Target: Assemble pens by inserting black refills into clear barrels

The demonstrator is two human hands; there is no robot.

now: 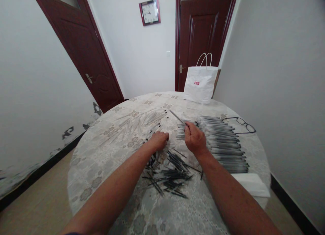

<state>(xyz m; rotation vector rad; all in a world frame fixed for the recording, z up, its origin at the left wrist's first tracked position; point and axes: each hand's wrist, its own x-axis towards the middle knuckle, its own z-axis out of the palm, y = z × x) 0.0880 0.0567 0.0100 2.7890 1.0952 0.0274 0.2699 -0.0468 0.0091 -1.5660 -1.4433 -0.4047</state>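
My right hand [195,137] is closed around a slim pen [177,116], whose tip points up and to the left. Just left of it, my left hand [160,141] is curled shut above the tabletop; whatever its fingers hold is hidden. A loose heap of dark pen refills [175,175] lies below both hands. Clear pen barrels [137,125] are spread beyond my left hand, with a few small black end pieces [167,117] near them. Beside my right hand, pens [223,143] lie side by side in a long row, and part of a shorter row shows behind the hand.
A round table with a patterned cloth [101,194] carries everything. Eyeglasses [243,125] lie at its right edge, above a folded white sheet [251,185]. A white paper bag [201,83] stands at the far edge. Walls rise close on both sides.
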